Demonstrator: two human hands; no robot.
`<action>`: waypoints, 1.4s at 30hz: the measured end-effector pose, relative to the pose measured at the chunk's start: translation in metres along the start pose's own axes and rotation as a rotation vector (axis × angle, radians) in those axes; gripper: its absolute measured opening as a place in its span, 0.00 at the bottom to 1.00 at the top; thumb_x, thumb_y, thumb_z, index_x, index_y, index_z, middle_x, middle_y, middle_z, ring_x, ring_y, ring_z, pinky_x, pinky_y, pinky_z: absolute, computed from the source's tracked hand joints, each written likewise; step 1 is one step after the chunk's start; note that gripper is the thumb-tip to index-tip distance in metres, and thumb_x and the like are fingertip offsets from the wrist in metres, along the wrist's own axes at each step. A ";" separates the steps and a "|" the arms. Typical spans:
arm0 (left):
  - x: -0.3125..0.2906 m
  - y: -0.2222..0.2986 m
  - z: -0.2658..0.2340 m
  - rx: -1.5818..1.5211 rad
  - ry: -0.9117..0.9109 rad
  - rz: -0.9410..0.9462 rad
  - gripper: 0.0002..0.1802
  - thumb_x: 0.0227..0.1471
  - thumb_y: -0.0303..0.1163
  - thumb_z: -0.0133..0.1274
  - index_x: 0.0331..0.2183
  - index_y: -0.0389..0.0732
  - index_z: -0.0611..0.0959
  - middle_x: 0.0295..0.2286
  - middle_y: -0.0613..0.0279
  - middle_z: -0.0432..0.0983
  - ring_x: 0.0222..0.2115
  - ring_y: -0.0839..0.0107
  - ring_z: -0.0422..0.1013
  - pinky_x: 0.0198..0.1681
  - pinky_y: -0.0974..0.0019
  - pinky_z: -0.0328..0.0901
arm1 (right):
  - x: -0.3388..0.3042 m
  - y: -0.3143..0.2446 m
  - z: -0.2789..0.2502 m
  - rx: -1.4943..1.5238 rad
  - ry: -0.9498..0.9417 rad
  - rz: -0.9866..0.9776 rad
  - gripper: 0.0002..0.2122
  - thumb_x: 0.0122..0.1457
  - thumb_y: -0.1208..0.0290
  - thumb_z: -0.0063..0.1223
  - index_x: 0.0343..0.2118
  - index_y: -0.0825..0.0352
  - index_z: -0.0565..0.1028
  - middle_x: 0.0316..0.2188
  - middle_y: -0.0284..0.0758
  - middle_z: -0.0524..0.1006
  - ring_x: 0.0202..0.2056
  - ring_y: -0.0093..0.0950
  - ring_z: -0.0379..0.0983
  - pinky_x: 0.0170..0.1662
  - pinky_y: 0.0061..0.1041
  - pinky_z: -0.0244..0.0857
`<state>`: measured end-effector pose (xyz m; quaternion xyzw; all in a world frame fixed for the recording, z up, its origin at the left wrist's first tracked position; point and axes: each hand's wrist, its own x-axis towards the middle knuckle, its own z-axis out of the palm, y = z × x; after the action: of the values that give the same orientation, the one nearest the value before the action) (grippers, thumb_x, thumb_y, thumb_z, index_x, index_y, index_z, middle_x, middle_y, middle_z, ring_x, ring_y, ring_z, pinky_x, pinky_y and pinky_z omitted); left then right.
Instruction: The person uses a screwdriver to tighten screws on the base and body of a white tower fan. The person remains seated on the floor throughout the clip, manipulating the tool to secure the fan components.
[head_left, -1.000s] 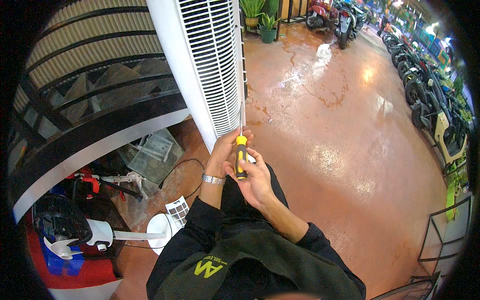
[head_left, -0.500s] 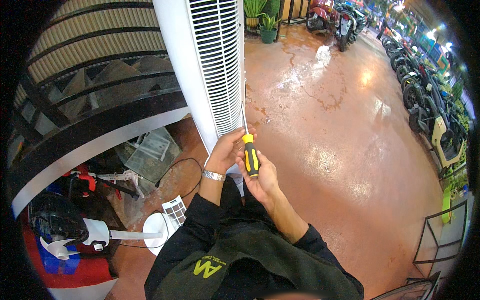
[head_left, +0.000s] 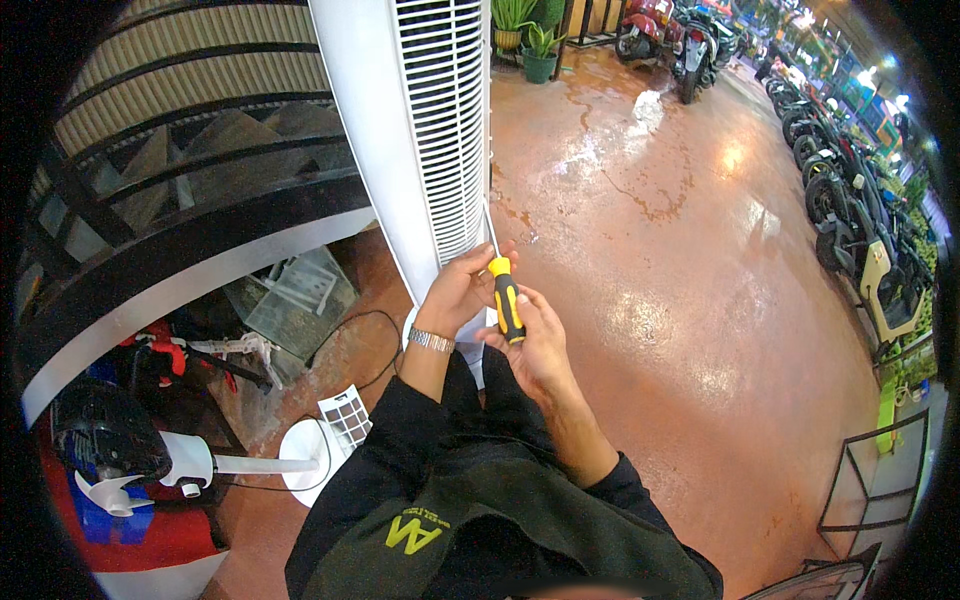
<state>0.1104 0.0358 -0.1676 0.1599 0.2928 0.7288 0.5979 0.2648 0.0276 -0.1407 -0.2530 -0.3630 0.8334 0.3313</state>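
A tall white tower fan (head_left: 375,130) with a slatted front grille (head_left: 440,120) stands upright right in front of me. My right hand (head_left: 538,345) grips the yellow-and-black handle of a screwdriver (head_left: 509,308), whose thin metal shaft points up along the fan's right edge. The shaft's tip meets that edge; what it touches there is too small to make out. My left hand (head_left: 460,290), with a metal watch on its wrist, curls around the shaft just above the handle, close to the bottom of the grille.
On the left a white pedestal fan (head_left: 190,460) lies tipped over near a white grid panel (head_left: 345,418) and a clear plastic bin (head_left: 295,300). A curved black bench (head_left: 180,260) rises behind them. Parked motorcycles (head_left: 840,200) line the far right; a potted plant (head_left: 540,62) stands ahead.
The screwdriver's handle has shifted slightly up and right and tilts a little more. My right hand's fingers have changed position on it. The left hand stays near the shaft.
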 end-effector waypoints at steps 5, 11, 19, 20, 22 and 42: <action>0.010 -0.013 -0.009 0.001 0.028 0.039 0.12 0.60 0.29 0.44 0.42 0.32 0.74 0.37 0.57 0.72 0.42 0.69 0.70 0.47 0.67 0.66 | -0.013 -0.005 0.007 -0.760 0.119 -0.424 0.18 0.60 0.73 0.49 0.51 0.72 0.62 0.43 0.46 0.65 0.36 0.37 0.73 0.35 0.27 0.72; 0.010 -0.009 0.007 -0.086 -0.074 -0.023 0.12 0.59 0.31 0.48 0.42 0.32 0.73 0.38 0.56 0.73 0.41 0.64 0.71 0.48 0.63 0.68 | -0.009 -0.008 0.003 -1.084 0.310 -0.525 0.18 0.52 0.75 0.57 0.45 0.73 0.68 0.44 0.51 0.67 0.40 0.45 0.72 0.42 0.36 0.67; 0.019 -0.018 -0.003 -0.083 0.029 -0.029 0.13 0.59 0.30 0.48 0.42 0.33 0.73 0.39 0.54 0.73 0.41 0.62 0.72 0.48 0.60 0.69 | -0.012 0.002 -0.009 -1.270 0.229 -0.897 0.17 0.55 0.75 0.54 0.45 0.75 0.66 0.42 0.51 0.70 0.40 0.50 0.72 0.35 0.40 0.69; 0.019 -0.018 -0.001 -0.098 0.007 -0.024 0.13 0.59 0.30 0.47 0.43 0.32 0.73 0.40 0.54 0.73 0.42 0.61 0.72 0.49 0.59 0.69 | -0.012 0.003 -0.011 -1.273 0.247 -0.888 0.17 0.55 0.75 0.54 0.46 0.75 0.66 0.42 0.51 0.70 0.40 0.50 0.72 0.35 0.40 0.69; 0.018 -0.018 0.003 -0.127 -0.036 -0.015 0.13 0.59 0.30 0.46 0.43 0.32 0.73 0.41 0.53 0.73 0.43 0.60 0.71 0.49 0.59 0.69 | -0.011 0.000 -0.011 -1.277 0.282 -0.869 0.17 0.54 0.75 0.54 0.46 0.75 0.66 0.42 0.52 0.69 0.39 0.51 0.72 0.35 0.40 0.70; 0.014 -0.020 -0.008 -0.034 -0.046 0.004 0.14 0.60 0.30 0.45 0.43 0.28 0.73 0.42 0.49 0.72 0.42 0.62 0.72 0.47 0.65 0.70 | 0.006 0.012 -0.017 -1.425 0.315 -1.087 0.17 0.58 0.69 0.51 0.48 0.72 0.67 0.36 0.53 0.73 0.34 0.49 0.74 0.35 0.40 0.69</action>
<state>0.1178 0.0494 -0.1880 0.1671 0.2663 0.7308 0.6058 0.2678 0.0339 -0.1614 -0.3029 -0.8121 0.0963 0.4893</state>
